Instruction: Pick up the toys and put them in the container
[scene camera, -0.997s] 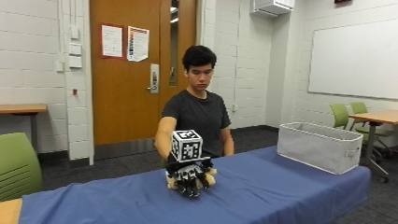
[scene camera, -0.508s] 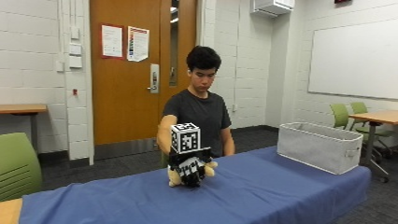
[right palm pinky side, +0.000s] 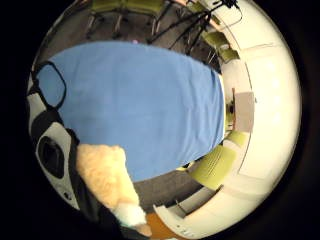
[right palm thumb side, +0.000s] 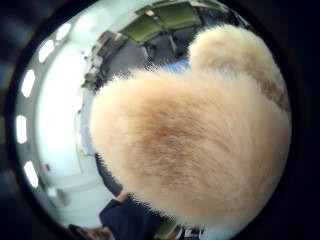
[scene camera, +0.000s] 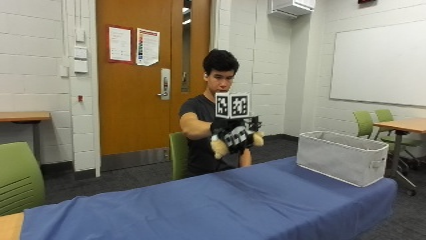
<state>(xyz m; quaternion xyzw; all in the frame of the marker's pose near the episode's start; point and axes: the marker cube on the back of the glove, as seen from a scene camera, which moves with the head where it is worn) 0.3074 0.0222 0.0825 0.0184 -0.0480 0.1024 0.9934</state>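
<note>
Your gloved right hand (scene camera: 234, 136) grasps a tan plush toy (scene camera: 219, 146), fingers curled round it, raised well above the blue-covered table (scene camera: 219, 205). The grey fabric container (scene camera: 341, 156) stands apart at your three o'clock, at the table's end. Pickup is complete; carry and deposit remain, in my judgement.

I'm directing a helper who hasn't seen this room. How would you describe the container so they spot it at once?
Start at the long table under the blue cloth. At its end, below the whiteboard, stands the container: a light grey, open-topped rectangular bin. Nothing else stands on the cloth; the tan plush toy is up in the gloved right hand.
</note>
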